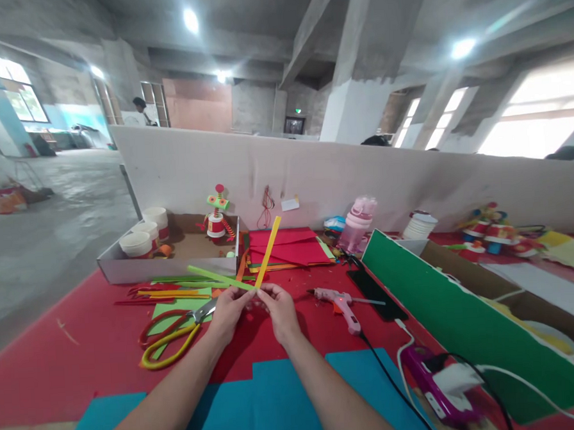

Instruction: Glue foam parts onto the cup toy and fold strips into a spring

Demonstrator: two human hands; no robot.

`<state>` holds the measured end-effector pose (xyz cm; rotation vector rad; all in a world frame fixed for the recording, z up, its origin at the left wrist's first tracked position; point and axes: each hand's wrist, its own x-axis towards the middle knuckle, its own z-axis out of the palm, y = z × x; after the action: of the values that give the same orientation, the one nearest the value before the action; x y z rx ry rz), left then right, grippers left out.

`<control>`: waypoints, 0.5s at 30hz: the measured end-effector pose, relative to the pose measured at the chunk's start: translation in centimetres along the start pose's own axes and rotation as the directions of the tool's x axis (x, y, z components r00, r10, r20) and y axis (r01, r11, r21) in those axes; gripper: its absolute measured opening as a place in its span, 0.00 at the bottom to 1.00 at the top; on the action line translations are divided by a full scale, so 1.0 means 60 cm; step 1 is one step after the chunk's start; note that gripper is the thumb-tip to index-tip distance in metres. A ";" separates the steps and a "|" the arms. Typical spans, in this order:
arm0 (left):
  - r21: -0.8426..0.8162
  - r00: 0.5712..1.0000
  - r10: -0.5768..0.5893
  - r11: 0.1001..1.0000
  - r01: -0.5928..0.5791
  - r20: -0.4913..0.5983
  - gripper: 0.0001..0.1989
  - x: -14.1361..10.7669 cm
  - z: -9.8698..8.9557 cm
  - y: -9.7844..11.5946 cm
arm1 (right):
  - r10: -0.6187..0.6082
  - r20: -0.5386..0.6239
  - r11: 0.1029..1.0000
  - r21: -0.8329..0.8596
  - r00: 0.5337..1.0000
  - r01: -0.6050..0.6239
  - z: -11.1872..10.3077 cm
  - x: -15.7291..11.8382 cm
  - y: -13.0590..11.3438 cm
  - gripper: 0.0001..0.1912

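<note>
My left hand [231, 309] pinches the lower end of a green paper strip [218, 277], which slants up to the left. Beside it, fingertips meeting, my right hand [278, 310] pinches the bottom of a yellow paper strip [269, 249] that points upward. The two strips meet at an angle between my fingertips. Large scissors [177, 330] with red and yellow handles lie left of my left hand, over light green paper [164, 309]. To the right of my right hand rests a pink glue gun [338, 303].
A cardboard tray [169, 268] with paper cups [137, 244] and a small figure [215, 224] stands at the back left. Red paper [293, 245] and a pink bottle [358, 224] are behind my hands. A green-sided box [446, 319], phone [375, 294] and purple power strip [438, 387] sit right.
</note>
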<state>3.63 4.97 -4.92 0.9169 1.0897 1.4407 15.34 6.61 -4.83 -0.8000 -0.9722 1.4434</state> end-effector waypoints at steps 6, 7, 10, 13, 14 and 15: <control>0.107 0.997 0.062 0.993 -0.057 -0.043 0.13 0.003 -0.003 0.005 | 0.037 0.025 0.999 -0.039 0.999 -0.036 -0.005 0.003 0.007 0.16; 0.135 0.996 0.077 0.988 -0.070 -0.049 0.13 0.005 -0.004 0.004 | 0.044 0.029 0.999 -0.032 0.999 -0.043 -0.005 0.004 0.008 0.16; 0.176 0.994 0.097 0.981 -0.087 -0.053 0.14 0.010 -0.007 -0.002 | 0.047 0.031 0.998 -0.042 0.998 -0.046 -0.004 0.006 0.008 0.16; 0.123 0.994 0.112 0.986 -0.110 -0.004 0.15 0.011 -0.006 -0.003 | -0.009 0.030 0.996 -0.091 1.000 0.012 -0.002 0.006 0.007 0.14; 0.107 0.993 0.117 0.987 -0.119 0.021 0.15 0.010 -0.005 -0.002 | -0.036 0.027 0.993 -0.107 0.999 0.039 -0.002 0.007 0.006 0.14; 0.099 0.992 0.119 0.987 -0.123 0.043 0.15 0.008 -0.004 0.000 | -0.060 0.024 0.991 -0.121 0.998 0.062 -0.002 0.007 0.006 0.13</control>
<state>3.31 5.43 -4.99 1.0939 1.1037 1.4720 15.27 7.04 -5.17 -0.8382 -1.0994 1.3523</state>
